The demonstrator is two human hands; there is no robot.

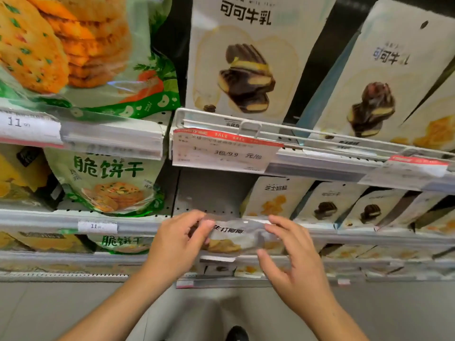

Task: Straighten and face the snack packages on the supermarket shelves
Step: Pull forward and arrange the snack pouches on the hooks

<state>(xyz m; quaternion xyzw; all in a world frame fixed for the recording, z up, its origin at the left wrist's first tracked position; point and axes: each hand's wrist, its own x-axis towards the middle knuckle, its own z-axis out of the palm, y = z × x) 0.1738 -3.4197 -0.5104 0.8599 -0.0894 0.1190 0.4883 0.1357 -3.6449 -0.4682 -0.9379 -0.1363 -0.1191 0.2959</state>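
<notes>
Both hands working one white snack pouch (236, 238) in front of the lower shelf edge (138, 226); left hand (179, 242) pinching its left end, fingers curled; right hand (293, 257) touching its right end, fingers spread. Pouch lying long axis left-right between the hands; gap behind it on the shelf likely its slot

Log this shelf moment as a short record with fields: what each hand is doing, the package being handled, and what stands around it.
left hand: pinches the left end of the package, fingers curled
right hand: fingers spread at the right end; grip unclear
package: pale snack pack, blurred, held in front of the shelf edge
gap: bare shelf back above the package
right neighbours: row of white cookie packs, leaning
left neighbour: green cracker bag, upright
</notes>
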